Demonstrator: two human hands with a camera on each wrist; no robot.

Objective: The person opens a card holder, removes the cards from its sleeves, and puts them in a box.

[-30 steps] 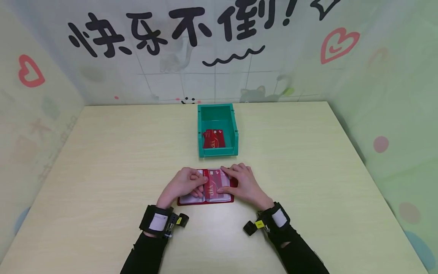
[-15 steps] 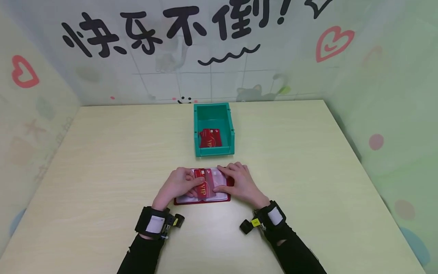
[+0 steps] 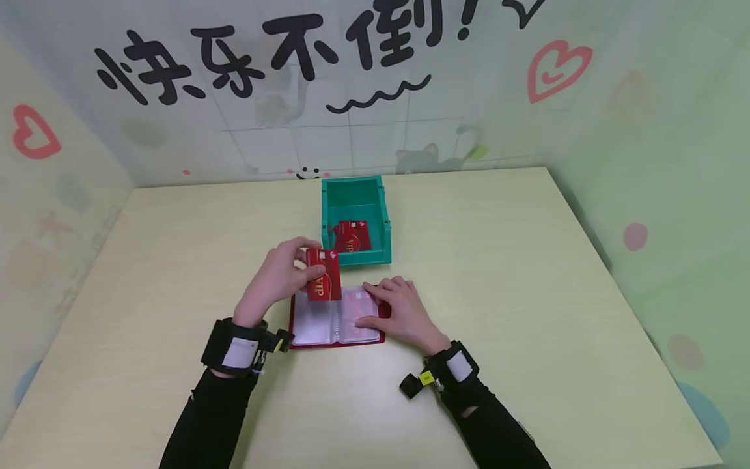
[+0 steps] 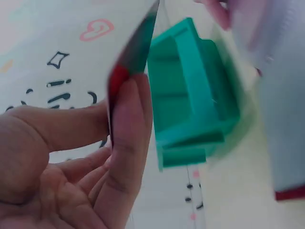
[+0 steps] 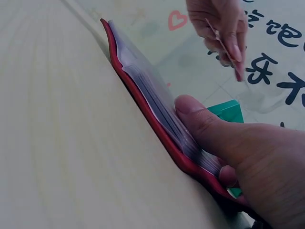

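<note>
My left hand (image 3: 280,273) pinches a red VIP card (image 3: 323,283) between thumb and fingers, lifted above the left page of an open red card holder (image 3: 328,326); in the left wrist view that card (image 4: 133,62) shows edge-on. My right hand (image 3: 395,312) lies flat on the holder's right page, its thumb (image 5: 200,121) pressing the clear sleeves down on the card holder (image 5: 143,100). Just beyond stands a green bin (image 3: 383,225) holding other red cards (image 3: 351,236); the left wrist view shows the bin (image 4: 200,95) close by.
The holder and bin sit on a pale wooden table (image 3: 527,273), which has walls at the back and on both sides. Its front edge runs near my arms.
My left hand has drawn the red card out of the holder and raised it up and toward the bin. My right hand has stayed pressed on the right page.
</note>
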